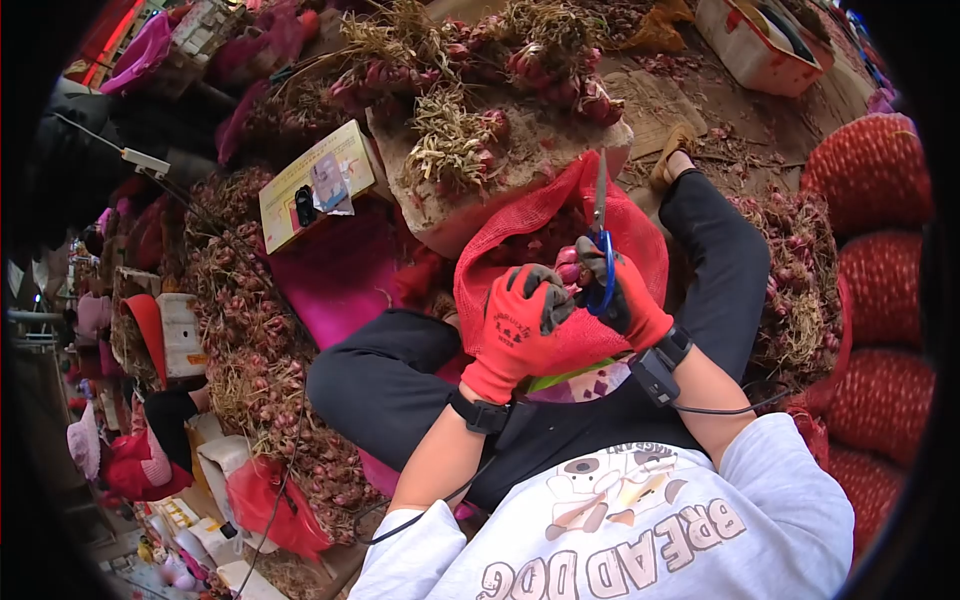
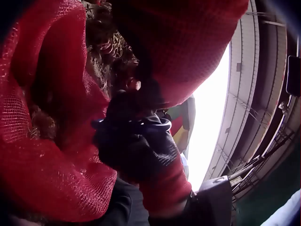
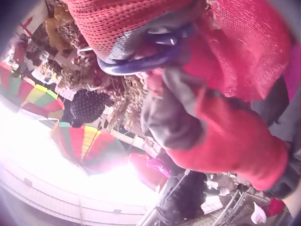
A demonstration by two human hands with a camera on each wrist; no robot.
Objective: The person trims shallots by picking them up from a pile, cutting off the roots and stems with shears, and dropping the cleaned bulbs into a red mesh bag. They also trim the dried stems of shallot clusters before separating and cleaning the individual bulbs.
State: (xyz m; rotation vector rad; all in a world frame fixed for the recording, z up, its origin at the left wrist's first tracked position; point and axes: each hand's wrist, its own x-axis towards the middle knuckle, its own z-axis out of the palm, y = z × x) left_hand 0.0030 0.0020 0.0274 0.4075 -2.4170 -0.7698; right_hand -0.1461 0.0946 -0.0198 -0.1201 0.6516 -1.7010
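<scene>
My right hand (image 1: pixel 628 295), in a red glove with dark grey fingers, grips blue-handled scissors (image 1: pixel 606 250). Their blades point away from me, toward the block. Close beside it, my left hand (image 1: pixel 520 325) in a matching glove has its fingers curled around a small bunch of pinkish-red shallots (image 1: pixel 568 266). In the right wrist view, a shallot (image 3: pixel 154 81) shows at the left fingertips, right by the scissor handle (image 3: pixel 141 63). Both hands are over a red mesh bag (image 1: pixel 648 215) spread open between my legs. The left wrist view is dark around the fingers.
A pale block (image 1: pixel 420 215) ahead carries dried shallot bunches (image 1: pixel 450 135). A yellow box (image 1: pixel 285 215) leans at its left. Loose shallots (image 1: pixel 240 300) are heaped left; filled red mesh sacks (image 1: pixel 875 290) stack at right. A white foam box (image 1: pixel 750 50) stands far right.
</scene>
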